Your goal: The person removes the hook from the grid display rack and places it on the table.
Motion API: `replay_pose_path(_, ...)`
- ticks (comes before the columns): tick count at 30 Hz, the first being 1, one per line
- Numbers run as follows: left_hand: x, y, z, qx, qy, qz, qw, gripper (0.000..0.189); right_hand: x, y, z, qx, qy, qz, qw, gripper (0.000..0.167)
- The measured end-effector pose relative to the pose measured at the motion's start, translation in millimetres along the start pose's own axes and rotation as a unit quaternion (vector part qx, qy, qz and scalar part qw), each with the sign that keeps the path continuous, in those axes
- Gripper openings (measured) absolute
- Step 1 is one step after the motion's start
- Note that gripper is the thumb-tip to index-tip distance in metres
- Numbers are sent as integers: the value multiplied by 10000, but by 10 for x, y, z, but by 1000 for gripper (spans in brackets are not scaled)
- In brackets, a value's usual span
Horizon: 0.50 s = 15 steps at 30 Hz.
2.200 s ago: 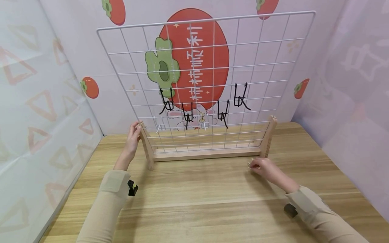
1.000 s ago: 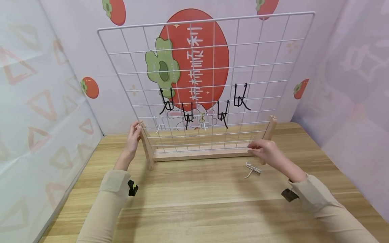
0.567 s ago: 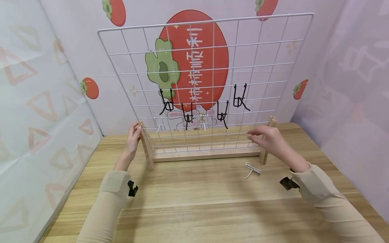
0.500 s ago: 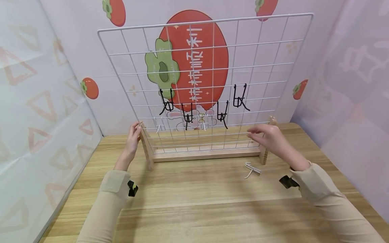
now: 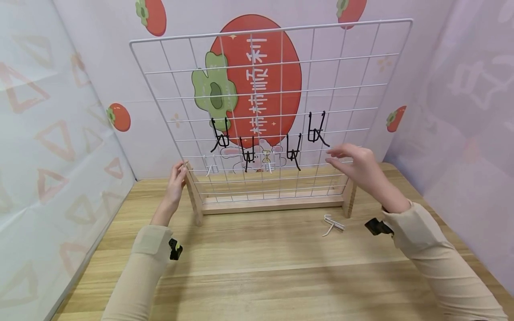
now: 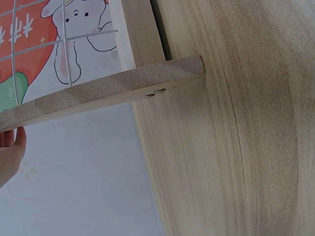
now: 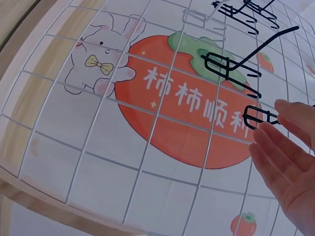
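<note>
A white wire grid panel [image 5: 273, 30] stands in a wooden stand [image 5: 273, 205]. My left hand [image 5: 175, 185] holds the top of the stand's left upright [image 5: 193, 196]; in the left wrist view, fingers [image 6: 19, 142] touch the wood's edge. Several black hooks [image 5: 316, 135] hang on the grid, with two white hooks [image 5: 211, 168] lower down. Another white hook [image 5: 335, 224] lies on the table before the right upright. My right hand [image 5: 359, 167] hovers at the grid's right side with nothing in it, fingers loosely spread. In the right wrist view it appears beside a black hook [image 7: 257, 116].
The wooden table [image 5: 257, 263] spreads in front of the stand. A backdrop [image 5: 257, 58] with a printed persimmon and writing hangs behind the grid. White fabric walls [image 5: 52, 133] close in both sides.
My right hand has let go of the white hook on the table and risen beside the grid to about the level of the lower black hooks. The left hand has stayed on its upright.
</note>
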<state>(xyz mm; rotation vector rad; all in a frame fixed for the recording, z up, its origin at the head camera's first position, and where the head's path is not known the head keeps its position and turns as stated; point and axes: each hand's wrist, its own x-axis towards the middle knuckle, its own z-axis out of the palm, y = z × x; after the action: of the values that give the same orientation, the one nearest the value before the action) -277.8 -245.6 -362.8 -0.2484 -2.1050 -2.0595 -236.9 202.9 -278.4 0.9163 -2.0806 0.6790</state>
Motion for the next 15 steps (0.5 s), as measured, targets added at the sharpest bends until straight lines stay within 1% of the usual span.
replay_pose_path(5, -3, -4, -2, -17, 2, 37, 10000, 18, 93, -17, -10, 97, 208, -55, 9997, 27)
replay_pose_path(9, -1, -13, -7, 9, 7, 43, 10000, 18, 164, -46, -11, 221, 326, -1, 9992, 31)
replay_pose_path(15, 2, -2, -3, 29, -15, 8, 10000, 18, 232, -77, 2, 378, 576, 86, 9976, 32)
